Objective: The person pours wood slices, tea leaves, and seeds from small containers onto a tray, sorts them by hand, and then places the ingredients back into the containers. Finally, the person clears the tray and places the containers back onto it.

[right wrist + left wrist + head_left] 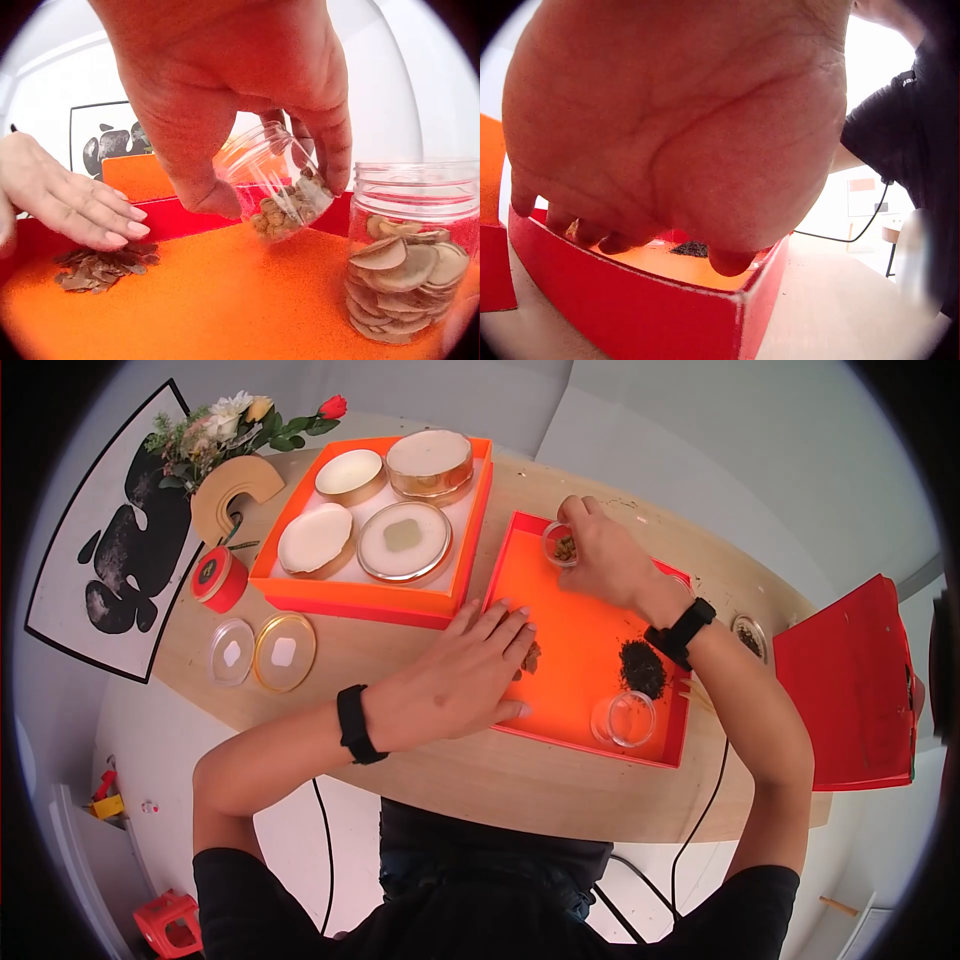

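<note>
My right hand (615, 560) (240, 82) grips a small clear jar (560, 546) (281, 187) between thumb and fingers, tilted, with brownish lumpy pieces inside, above the back of a red tray with an orange floor (575, 630). Straight-fingered, my left hand (440, 685) (675, 135) (67, 199) reaches over the tray's left wall (630, 300). Its fingertips lie at a pile of brown flakes (530, 658) (101, 268); whether they touch it, I cannot tell. A jar of pale slices (405, 277) stands upright in the right wrist view.
Dark loose leaves (643, 669) and a clear container (632, 720) lie on the tray's right side. An orange box (365, 600) holds several round tins at the left. Two round lids (284, 652), a red tin (219, 579) and a red box (850, 685) are around the tray.
</note>
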`<state>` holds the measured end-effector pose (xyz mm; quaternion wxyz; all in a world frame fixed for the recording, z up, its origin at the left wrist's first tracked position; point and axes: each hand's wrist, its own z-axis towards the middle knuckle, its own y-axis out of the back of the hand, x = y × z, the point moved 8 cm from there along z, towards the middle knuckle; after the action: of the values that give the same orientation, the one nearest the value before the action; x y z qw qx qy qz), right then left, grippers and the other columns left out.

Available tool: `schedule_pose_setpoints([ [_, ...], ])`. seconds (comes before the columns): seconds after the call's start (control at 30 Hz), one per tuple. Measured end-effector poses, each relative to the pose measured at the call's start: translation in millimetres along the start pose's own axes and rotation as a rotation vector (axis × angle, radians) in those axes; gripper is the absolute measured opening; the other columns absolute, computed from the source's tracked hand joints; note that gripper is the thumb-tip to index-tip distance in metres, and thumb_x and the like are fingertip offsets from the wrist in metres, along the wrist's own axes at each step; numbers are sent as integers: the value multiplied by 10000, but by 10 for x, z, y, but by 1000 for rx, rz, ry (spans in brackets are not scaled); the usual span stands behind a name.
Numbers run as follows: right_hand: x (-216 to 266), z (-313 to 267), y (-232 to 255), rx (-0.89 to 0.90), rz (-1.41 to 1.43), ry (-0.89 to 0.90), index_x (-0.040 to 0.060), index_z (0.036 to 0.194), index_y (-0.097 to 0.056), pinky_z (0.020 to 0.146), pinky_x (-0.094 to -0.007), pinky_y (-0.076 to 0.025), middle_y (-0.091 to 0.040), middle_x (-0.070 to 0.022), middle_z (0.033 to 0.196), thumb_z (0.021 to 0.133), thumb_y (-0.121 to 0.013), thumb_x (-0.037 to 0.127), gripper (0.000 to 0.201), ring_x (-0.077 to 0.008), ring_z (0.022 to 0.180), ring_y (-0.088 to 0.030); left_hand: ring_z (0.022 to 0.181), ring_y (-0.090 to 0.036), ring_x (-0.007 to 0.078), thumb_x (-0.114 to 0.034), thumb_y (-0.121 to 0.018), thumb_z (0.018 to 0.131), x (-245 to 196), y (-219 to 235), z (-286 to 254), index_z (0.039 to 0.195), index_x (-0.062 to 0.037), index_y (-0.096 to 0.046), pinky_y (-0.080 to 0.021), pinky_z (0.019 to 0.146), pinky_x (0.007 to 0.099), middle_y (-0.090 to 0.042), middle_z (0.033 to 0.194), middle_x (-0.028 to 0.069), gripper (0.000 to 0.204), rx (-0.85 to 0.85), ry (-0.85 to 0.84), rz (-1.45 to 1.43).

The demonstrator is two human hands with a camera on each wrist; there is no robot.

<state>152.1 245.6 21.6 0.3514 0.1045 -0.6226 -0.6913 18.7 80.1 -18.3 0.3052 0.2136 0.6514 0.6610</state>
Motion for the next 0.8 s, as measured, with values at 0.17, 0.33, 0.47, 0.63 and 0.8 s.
schedule_pose_setpoints([
  [0.17, 75, 24, -125, 94, -305, 16, -35, 1216, -544, 936, -545, -568, -708, -225, 1117, 777, -853, 121, 558, -444, 1075, -726, 1681, -302, 427, -532, -715, 1051, 21, -58, -118, 1687, 89, -378, -237, 1383, 565, -385, 1765, 280, 950, -45, 32, -49],
  [0.33, 161, 79, -248, 23, -373, 216, -10, 1225, -580, 941, -553, -556, -707, -210, 1134, 865, -814, 173, 467, -412, 1078, -708, 1688, -289, 421, -584, -655, 1076, 32, -81, -120, 1688, 74, -391, -222, 1388, 566, -380, 1771, 273, 937, -54, 34, -31],
  [0.47, 178, 82, -297, -13, -366, 241, -6, 1218, -609, 927, -535, -570, -693, -198, 1113, 941, -755, 190, 369, -392, 1070, -695, 1690, -284, 416, -601, -616, 1091, 35, -101, -141, 1683, 62, -412, -212, 1391, 569, -387, 1771, 261, 912, -62, 20, -20],
  [0.63, 199, 71, -373, 86, -434, 178, 33, 1283, -614, 914, -513, -623, -634, -206, 1240, 884, -812, 141, 459, -393, 1148, -669, 1696, -268, 411, -607, -572, 1110, 40, -111, -148, 1678, 54, -430, -196, 1393, 572, -395, 1771, 247, 883, -77, 12, -21],
  [0.8, 285, 44, -371, 80, -401, 236, 33, 1284, -645, 893, -500, -640, -617, -218, 1241, 916, -804, 163, 421, -389, 1169, -656, 1693, -273, 414, -614, -563, 1111, 48, -145, -137, 1670, 46, -452, -197, 1391, 577, -404, 1765, 248, 871, -78, 8, -7],
])
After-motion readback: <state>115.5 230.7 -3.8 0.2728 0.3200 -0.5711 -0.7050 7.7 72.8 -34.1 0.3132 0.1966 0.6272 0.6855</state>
